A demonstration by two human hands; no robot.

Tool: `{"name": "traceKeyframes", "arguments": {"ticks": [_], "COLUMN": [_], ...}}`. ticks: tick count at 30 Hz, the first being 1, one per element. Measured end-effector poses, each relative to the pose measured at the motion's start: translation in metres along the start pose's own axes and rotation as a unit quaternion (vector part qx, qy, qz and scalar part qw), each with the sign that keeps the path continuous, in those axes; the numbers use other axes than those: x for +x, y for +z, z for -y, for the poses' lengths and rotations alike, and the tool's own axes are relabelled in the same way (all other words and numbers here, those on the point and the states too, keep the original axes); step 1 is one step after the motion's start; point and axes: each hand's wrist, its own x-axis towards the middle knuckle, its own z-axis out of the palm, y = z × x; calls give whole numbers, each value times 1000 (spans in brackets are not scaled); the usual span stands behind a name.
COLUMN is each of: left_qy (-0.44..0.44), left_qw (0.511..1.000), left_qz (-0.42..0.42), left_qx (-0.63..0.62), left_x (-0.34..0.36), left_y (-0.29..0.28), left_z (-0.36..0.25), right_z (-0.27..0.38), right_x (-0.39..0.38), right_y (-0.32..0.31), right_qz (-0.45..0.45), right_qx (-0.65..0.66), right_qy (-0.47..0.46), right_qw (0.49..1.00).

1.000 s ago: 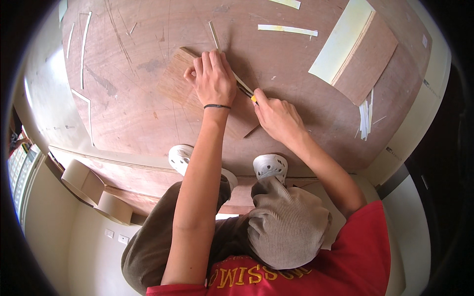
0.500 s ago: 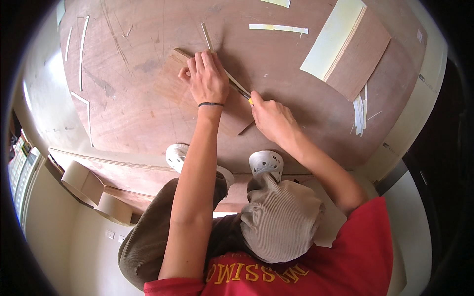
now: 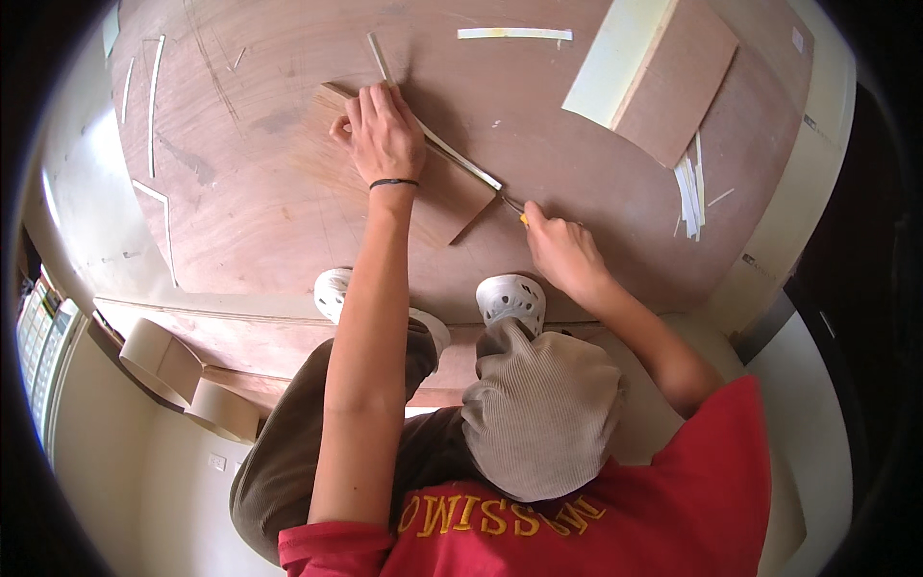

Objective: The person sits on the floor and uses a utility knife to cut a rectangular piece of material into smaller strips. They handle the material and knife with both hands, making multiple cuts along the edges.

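A flat brown wooden board (image 3: 444, 207) lies at an angle on a larger plywood surface. My left hand (image 3: 385, 137) is closed over its far edge, fingers pressed together and bent down, holding it in place. Along that edge runs a thin pale strip (image 3: 463, 162), passing under my left fingers and sticking out beyond them at the far side. My right hand (image 3: 565, 252) is wrapped around a cutter knife (image 3: 523, 218) with a yellow part on its handle. The blade's tip is close to the board's right corner, by the strip's end; whether they touch is unclear.
At the far right sits a panel (image 3: 678, 87) with pale and brown faces, with several narrow white strips (image 3: 688, 197) beside its near corner. Another strip (image 3: 514, 34) lies beyond my hands. More thin strips (image 3: 155, 106) lie at the left. My white clogs (image 3: 511, 298) stand at the near edge.
My right hand and the knife have moved right and nearer, from alongside the strip to past its end. My left hand still holds the board; the whole view has shifted slightly.
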Motion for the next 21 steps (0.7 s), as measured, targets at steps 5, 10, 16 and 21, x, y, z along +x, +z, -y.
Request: {"name": "traceKeyframes", "arguments": {"ticks": [5, 10, 16, 21], "left_qy": [9, -14, -139, -195], "left_qw": [1000, 996, 942, 887], "left_qz": [16, -16, 34, 104], "left_qx": [14, -88, -304, -404], "left_x": [1, 1, 5, 15], "left_y": [0, 0, -11, -23], "left_z": [2, 3, 17, 10], "right_z": [7, 18, 27, 43], "right_x": [-3, -14, -16, 8], "right_y": [-6, -4, -20, -22], "right_qz": [-13, -48, -111, -182], "right_qx": [10, 17, 26, 138], "right_qy": [1, 35, 56, 13], "right_qw": [1000, 998, 992, 973]}}
